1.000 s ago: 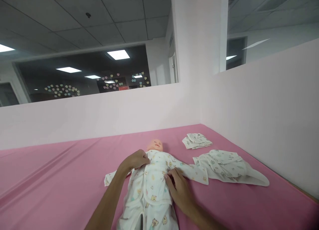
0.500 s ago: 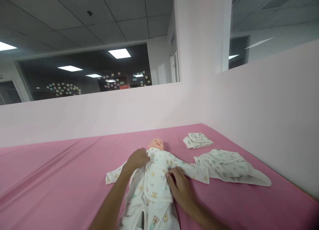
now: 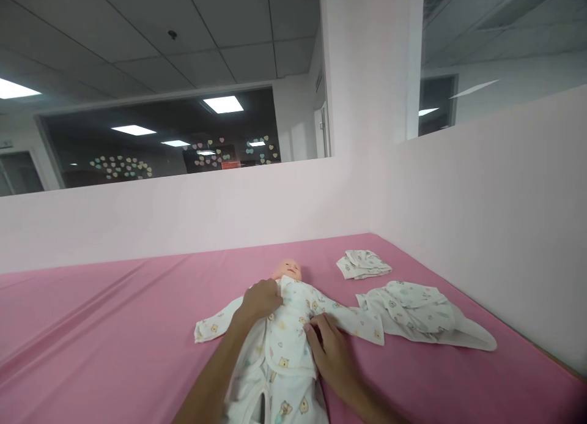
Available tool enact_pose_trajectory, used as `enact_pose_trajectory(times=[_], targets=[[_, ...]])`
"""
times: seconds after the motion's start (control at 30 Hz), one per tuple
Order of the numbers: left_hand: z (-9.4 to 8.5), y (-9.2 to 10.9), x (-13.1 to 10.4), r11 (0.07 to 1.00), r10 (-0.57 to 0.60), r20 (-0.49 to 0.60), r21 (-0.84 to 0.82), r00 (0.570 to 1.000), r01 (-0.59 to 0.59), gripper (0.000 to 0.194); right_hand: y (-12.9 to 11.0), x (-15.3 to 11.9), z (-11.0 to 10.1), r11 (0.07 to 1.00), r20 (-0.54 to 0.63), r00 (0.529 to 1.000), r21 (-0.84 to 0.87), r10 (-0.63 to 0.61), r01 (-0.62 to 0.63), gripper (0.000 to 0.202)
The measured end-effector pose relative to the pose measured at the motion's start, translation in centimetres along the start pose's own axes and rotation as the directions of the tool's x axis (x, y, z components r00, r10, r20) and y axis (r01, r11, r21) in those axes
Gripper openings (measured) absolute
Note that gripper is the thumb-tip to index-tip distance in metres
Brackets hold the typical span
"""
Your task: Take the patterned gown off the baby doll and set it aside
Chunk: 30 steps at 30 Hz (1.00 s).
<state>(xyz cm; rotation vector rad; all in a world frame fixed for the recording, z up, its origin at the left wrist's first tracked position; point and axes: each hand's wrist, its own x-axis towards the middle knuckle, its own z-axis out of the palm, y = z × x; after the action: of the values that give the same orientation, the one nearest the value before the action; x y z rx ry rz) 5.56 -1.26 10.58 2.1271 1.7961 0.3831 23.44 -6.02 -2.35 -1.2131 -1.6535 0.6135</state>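
Doll lies on its back mid pink sheet, wearing a white printed sleepsuit. My L hand rests on doll's shoulder/chest, fingers curled into the cloth near the collar; can't tell if it's an actual pinch. My R hand lies flat at doll's other side, fingers loosely spread, touching suit edge, gripping nothing. Loose garment and small folded piece right of doll.

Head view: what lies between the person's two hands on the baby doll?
In the head view, only the doll's white bear-print romper lies between the left hand and the right hand; both rest on it.
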Motion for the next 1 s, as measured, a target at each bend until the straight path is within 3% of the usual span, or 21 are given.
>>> enact_pose_trajectory(times=[0.07, 0.13, 0.23, 0.4, 0.7, 1.0], targets=[[-1.0, -0.4, -1.1, 0.975, 0.103, 0.096, -0.208, 0.990, -0.081, 0.025, 0.2, 0.0, 0.1, 1.000, 0.002, 1.000, 0.006, -0.010, 0.010, 0.034], [-1.7, -0.8, -2.5, 0.934, 0.136, 0.104, -0.346, 0.985, -0.092, 0.024, 0.4, 0.0, 0.1, 1.000, 0.000, 1.000, 0.005, -0.020, 0.020, 0.035], [-1.8, -1.6, -4.1, 0.962, 0.023, 0.064, -0.273, 0.998, -0.005, 0.021, 0.5, -0.1, 0.2, 1.000, 0.006, 1.000, -0.007, -0.012, 0.012, 0.036], [0.1, -2.9, -5.0, 0.983, -0.107, 0.020, -0.147, 0.994, 0.109, 0.023, -0.1, -0.3, 0.0, 1.000, 0.012, 1.000, 0.015, 0.010, -0.010, 0.035], [1.5, -2.9, -5.3, 0.956, -0.025, -0.048, -0.295, 0.999, 0.010, 0.025, -0.5, -0.3, -0.3, 1.000, 0.017, 1.000, 0.004, 0.024, -0.024, 0.036], [1.9, -3.3, -4.9, 0.957, 0.002, -0.080, -0.288, 0.997, -0.025, 0.019, -0.8, -0.4, -0.4, 0.999, 0.013, 1.000, 0.018, 0.028, -0.028, 0.033]])
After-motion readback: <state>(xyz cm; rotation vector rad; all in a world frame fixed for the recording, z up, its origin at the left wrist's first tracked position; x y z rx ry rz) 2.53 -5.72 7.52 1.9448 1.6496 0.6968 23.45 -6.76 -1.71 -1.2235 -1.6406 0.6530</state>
